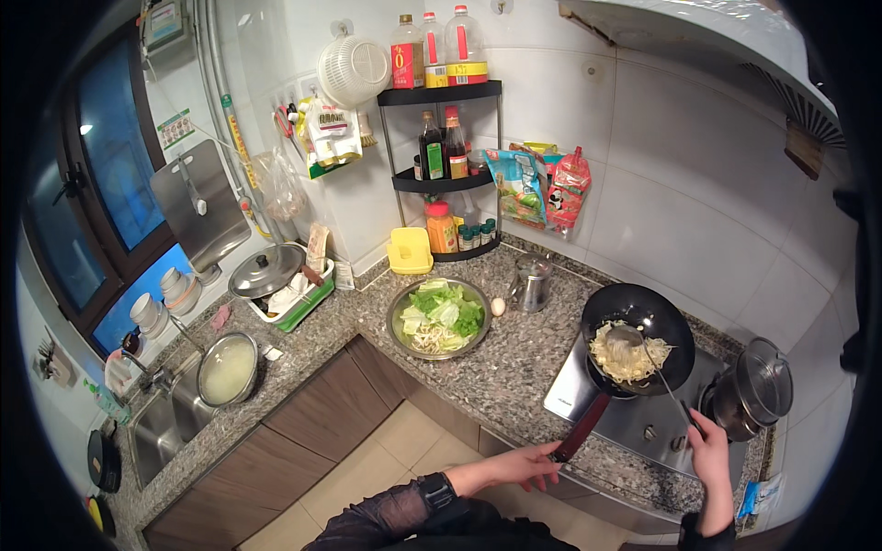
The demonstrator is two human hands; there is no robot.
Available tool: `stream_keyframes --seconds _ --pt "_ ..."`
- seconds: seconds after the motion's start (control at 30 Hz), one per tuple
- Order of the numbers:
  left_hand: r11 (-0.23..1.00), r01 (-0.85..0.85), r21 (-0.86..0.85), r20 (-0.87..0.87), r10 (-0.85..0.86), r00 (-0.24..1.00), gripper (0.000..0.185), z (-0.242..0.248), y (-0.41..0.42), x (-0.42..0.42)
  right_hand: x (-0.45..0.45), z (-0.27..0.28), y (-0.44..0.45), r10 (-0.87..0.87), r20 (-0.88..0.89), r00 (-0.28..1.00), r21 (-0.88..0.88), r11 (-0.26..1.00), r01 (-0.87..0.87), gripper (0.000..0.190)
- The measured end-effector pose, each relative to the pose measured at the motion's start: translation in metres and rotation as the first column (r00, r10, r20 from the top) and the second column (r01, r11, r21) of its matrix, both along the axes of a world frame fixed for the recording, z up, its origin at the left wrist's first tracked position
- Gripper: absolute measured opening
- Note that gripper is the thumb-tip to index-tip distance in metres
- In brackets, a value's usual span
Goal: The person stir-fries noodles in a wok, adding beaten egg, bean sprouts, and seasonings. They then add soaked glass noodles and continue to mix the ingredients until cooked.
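Observation:
On the steel gas hob (623,427) sits a black wok (661,310) holding pale bean sprouts (634,365) with small yellowish pieces. My right hand (708,444) grips the dark handle of a metal ladle (626,336), whose bowl rests among the sprouts. At the near end of the wok's reddish-brown handle (583,427) is my left hand (520,467), its thumb and index finger about the tip and the other fingers hanging loosely below.
Left of the hob stand a steel bowl of lettuce and sprouts (441,318), an egg (497,306) and a lidded steel pot (532,282). A glass-lidded pot (747,399) is at right. Another bowl (229,372) sits beside the sink (162,434). The range hood (710,48) hangs above.

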State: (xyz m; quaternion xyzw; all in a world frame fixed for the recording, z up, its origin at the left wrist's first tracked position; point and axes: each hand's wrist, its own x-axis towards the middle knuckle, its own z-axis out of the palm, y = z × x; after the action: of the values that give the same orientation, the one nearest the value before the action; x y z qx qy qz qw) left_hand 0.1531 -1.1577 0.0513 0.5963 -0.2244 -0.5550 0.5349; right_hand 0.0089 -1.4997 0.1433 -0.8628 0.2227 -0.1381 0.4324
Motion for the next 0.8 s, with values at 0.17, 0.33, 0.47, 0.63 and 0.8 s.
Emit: stream_keyframes --seconds 0.17,0.33,0.47,0.63,0.8 --pt "0.964 0.263 -0.04 -0.011 -0.264 0.964 0.086 -0.016 -0.006 0.036 -0.03 0.007 0.048 -0.117 -0.11 0.987 -0.23 0.969 0.09 0.034" --pt "0.872 0.481 -0.086 0.041 -0.479 0.877 0.077 -0.006 0.012 0.101 0.008 -0.047 0.049 -0.424 -0.037 0.905 -0.204 0.89 0.408 0.034" --pt "0.881 0.467 -0.078 0.076 -0.461 0.884 0.071 0.026 0.064 0.191 0.051 -0.077 0.033 -0.416 0.19 0.889 -0.304 0.836 0.456 0.038" --pt "0.981 0.191 0.018 0.386 -0.183 0.904 0.056 0.087 0.133 0.32 0.087 -0.084 0.058 -0.549 0.014 0.836 0.167 0.826 0.539 0.04" --pt "0.772 -0.334 -0.541 0.618 0.634 0.465 0.04 0.196 0.166 0.48 0.063 -0.055 0.114 -0.524 0.164 0.836 -0.014 0.846 0.534 0.038"
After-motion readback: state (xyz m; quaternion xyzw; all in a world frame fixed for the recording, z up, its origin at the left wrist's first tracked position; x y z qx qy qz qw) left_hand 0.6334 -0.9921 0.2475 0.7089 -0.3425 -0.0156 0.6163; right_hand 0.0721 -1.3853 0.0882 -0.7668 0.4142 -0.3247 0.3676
